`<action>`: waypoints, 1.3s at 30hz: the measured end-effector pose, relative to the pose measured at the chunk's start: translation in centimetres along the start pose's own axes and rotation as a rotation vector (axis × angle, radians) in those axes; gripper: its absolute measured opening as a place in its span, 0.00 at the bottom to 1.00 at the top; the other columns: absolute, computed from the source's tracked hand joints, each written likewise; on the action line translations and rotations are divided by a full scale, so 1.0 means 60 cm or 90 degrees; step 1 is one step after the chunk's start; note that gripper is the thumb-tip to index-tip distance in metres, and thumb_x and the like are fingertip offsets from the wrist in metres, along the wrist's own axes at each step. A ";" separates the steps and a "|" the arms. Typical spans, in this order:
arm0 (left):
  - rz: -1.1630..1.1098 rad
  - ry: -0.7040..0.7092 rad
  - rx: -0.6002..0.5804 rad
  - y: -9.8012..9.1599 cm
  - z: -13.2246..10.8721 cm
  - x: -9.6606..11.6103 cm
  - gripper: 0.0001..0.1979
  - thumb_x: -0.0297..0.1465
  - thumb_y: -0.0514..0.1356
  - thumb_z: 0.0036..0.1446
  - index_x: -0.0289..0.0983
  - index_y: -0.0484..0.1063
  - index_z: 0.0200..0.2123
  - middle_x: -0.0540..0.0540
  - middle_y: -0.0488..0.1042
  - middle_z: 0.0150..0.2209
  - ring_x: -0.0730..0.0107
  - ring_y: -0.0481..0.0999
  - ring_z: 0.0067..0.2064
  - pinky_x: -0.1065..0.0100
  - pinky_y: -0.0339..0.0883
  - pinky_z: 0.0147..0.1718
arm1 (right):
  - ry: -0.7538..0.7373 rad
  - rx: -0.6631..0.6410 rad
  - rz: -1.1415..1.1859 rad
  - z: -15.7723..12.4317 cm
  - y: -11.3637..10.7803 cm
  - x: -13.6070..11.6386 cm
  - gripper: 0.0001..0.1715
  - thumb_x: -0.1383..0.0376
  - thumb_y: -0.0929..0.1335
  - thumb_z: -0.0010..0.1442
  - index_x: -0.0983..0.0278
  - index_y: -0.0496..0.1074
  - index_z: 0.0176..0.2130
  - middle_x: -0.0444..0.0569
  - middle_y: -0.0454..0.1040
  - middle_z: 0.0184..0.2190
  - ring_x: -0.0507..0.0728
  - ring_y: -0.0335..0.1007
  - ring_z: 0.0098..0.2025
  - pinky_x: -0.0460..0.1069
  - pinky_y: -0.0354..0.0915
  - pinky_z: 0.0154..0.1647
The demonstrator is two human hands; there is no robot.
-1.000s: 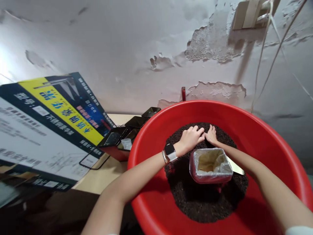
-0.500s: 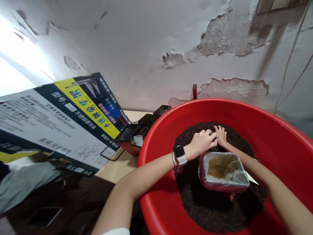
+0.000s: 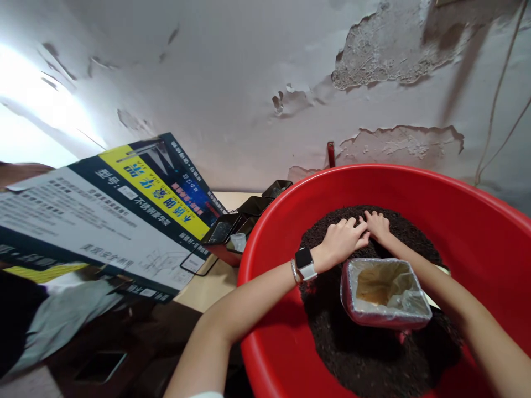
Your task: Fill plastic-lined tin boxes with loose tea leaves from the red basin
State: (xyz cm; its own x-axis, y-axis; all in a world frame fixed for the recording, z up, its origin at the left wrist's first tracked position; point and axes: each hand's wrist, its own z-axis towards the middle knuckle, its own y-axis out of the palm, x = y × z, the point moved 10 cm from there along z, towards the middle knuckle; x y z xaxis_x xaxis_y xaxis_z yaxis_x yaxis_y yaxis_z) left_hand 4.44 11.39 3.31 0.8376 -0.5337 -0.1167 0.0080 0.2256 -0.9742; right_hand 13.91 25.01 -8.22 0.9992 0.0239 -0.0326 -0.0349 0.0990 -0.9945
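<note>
Inside a big red tub (image 3: 271, 232), both my hands are over dark, crumbly soil (image 3: 332, 331). My left hand (image 3: 343, 237) wears a watch and bracelet at the wrist. Its fingers are loosely bent, thumb apart from the index finger, and I make out nothing held. Close beside its fingertips, my right hand (image 3: 377, 225) rests on the soil with fingers spread. Nearer to me, between my forearms, stands a pinkish rectangular container (image 3: 373, 317) lined with clear plastic. Its inside looks brownish at the bottom; whether that is liquid I cannot tell.
Left of the tub, several black pots (image 3: 254, 205) and a small clear plastic cup (image 3: 238, 241) sit on a pale tabletop (image 3: 207, 284). A large printed cardboard box (image 3: 108, 215) leans at the left. Behind is a peeling wall (image 3: 232, 99). Part of a person (image 3: 25, 171) shows at far left.
The view has shifted slightly. My left thumb and index finger look a little farther apart, with the dark bit between them gone. A person's arm has come in at far left by the box.
</note>
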 end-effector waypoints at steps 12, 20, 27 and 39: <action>0.005 -0.005 0.012 -0.002 0.002 -0.011 0.16 0.39 0.45 0.66 0.42 0.67 0.49 0.42 0.73 0.41 0.59 0.75 0.43 0.67 0.70 0.32 | -0.065 -0.024 -0.040 0.014 -0.004 -0.002 0.23 0.62 0.54 0.66 0.73 0.68 0.49 0.66 0.74 0.43 0.65 0.73 0.47 0.52 0.65 0.41; 0.002 -0.079 -0.003 0.009 0.019 -0.061 0.17 0.38 0.45 0.66 0.40 0.69 0.48 0.41 0.72 0.43 0.60 0.74 0.44 0.68 0.67 0.36 | -0.122 -0.046 -0.068 -0.021 -0.092 0.004 0.21 0.64 0.58 0.63 0.73 0.73 0.46 0.66 0.75 0.44 0.65 0.72 0.49 0.54 0.63 0.47; -0.330 -0.021 0.111 -0.046 0.024 -0.037 0.14 0.37 0.49 0.64 0.37 0.70 0.38 0.49 0.72 0.33 0.69 0.70 0.35 0.71 0.61 0.36 | -0.015 0.048 0.095 -0.109 -0.233 0.041 0.25 0.54 0.58 0.63 0.68 0.73 0.45 0.61 0.75 0.43 0.64 0.71 0.46 0.53 0.65 0.45; -0.872 0.046 0.123 0.000 -0.031 0.053 0.20 0.47 0.49 0.59 0.35 0.63 0.31 0.52 0.61 0.28 0.74 0.61 0.31 0.73 0.59 0.33 | 0.097 0.077 0.971 -0.218 -0.184 0.029 0.14 0.57 0.61 0.52 0.65 0.66 0.25 0.40 0.63 0.15 0.50 0.58 0.17 0.45 0.58 0.19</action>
State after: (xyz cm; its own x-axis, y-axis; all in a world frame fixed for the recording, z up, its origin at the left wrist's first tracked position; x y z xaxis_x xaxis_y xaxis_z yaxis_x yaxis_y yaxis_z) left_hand 6.09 8.20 2.61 0.0713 -0.4582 0.8860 0.8722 -0.4023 -0.2783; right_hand 16.31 10.93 1.40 0.0050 0.0767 -0.9970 -0.9882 0.1531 0.0068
